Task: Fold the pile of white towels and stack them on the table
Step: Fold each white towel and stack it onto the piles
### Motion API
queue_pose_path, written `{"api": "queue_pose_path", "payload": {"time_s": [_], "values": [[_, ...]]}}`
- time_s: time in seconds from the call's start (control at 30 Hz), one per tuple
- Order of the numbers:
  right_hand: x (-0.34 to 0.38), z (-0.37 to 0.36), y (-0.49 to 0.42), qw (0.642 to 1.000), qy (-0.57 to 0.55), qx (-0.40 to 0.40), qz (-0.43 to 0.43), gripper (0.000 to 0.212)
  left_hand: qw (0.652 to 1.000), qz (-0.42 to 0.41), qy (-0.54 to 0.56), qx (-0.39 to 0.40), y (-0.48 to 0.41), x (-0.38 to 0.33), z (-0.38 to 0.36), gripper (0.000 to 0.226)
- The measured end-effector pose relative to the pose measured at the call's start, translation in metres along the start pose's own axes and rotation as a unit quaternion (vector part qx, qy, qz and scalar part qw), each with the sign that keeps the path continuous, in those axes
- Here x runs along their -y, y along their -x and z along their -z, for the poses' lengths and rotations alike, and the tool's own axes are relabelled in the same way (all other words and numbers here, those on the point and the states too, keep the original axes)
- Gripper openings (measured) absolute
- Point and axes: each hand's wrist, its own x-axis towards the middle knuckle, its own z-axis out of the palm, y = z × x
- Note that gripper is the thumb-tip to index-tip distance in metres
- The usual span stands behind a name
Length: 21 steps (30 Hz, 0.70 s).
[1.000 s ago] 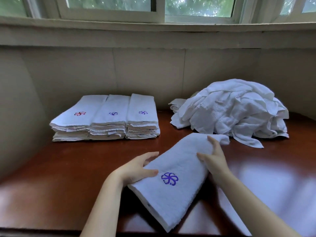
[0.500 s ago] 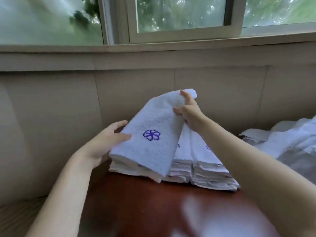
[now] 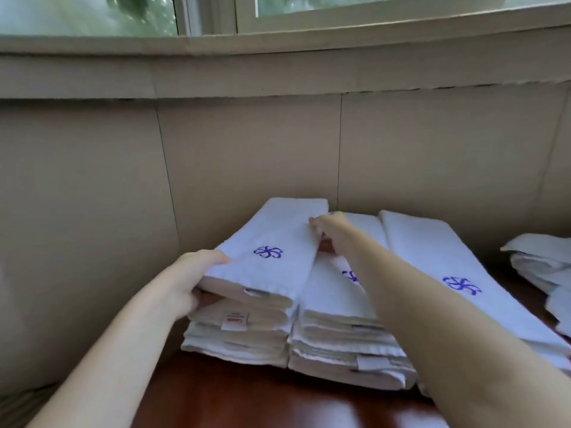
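At the far left a beige panelled wall (image 3: 92, 180) rises behind the dark red-brown worktop (image 3: 278, 403), with a window (image 3: 370, 4) above it. The left hand (image 3: 188, 279) comes in from the lower left and holds the near left corner of the folded towel (image 3: 278, 230). Its grip is clamped on that corner, one digit lying on top and the others curled underneath.

The folded towel is white with a purple flower mark (image 3: 268, 252) on its upper face. It sits on top of the left stack (image 3: 238, 335), its near end raised a little where the fingers are beneath it. A white label with red print (image 3: 236, 319) shows on the front edge of a towel lower in that stack.

Just beside it, touching, stands the middle stack (image 3: 336, 341), slightly lower; the right forearm crosses over it and hides most of its top. The right hand (image 3: 332, 228) reaches to the far right edge of the folded towel. Its grip is closed on that edge, with fingertips on the cloth and the rest of the hand tucked down between the two stacks.

Further right the right stack (image 3: 432, 257) lies against the middle one, and its top towel carries a second purple mark (image 3: 462, 285). At the right border, apart from the three stacks, the edge of a loose pile of white towels (image 3: 537, 261) rests on the worktop, cut off by the frame.
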Motion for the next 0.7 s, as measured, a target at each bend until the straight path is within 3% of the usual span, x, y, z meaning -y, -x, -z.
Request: {"api": "queue_pose_path", "payload": {"time_s": [0.1,0.23,0.3,0.5,0.57,0.6,0.67,0.7], "values": [[-0.003,-0.005,0.004,0.999,-0.006,0.026,0.026,0.06,1.0,-0.001,0.017,0.006,0.009,0.0,0.002,0.012],[-0.012,-0.017,-0.001,0.989,-0.052,0.04,0.13,0.064,1.0,-0.01,-0.006,0.007,0.013,0.008,0.006,0.022],[-0.014,-0.024,-0.006,0.986,-0.024,0.05,0.158,0.064,1.0,-0.025,-0.004,0.0,0.013,0.01,0.007,0.029],[-0.013,-0.024,-0.01,0.986,0.147,-0.036,0.074,0.05,0.982,-0.12,-0.11,-0.098,-0.001,0.018,0.004,0.049],[-0.008,-0.023,-0.004,0.948,0.298,-0.058,0.096,0.048,0.969,-0.138,-0.171,-0.111,-0.002,0.017,0.004,0.05],[-0.006,-0.023,0.002,0.912,0.385,-0.072,0.119,0.046,0.959,-0.145,-0.214,-0.12,-0.001,0.017,0.004,0.05],[-0.003,-0.027,0.017,0.846,0.507,-0.042,0.158,0.041,0.914,-0.164,-0.34,-0.15,0.006,0.015,0.003,0.044],[-0.003,-0.03,0.027,0.832,0.53,0.004,0.162,0.04,0.881,-0.18,-0.405,-0.167,0.01,0.016,0.002,0.039]]}}
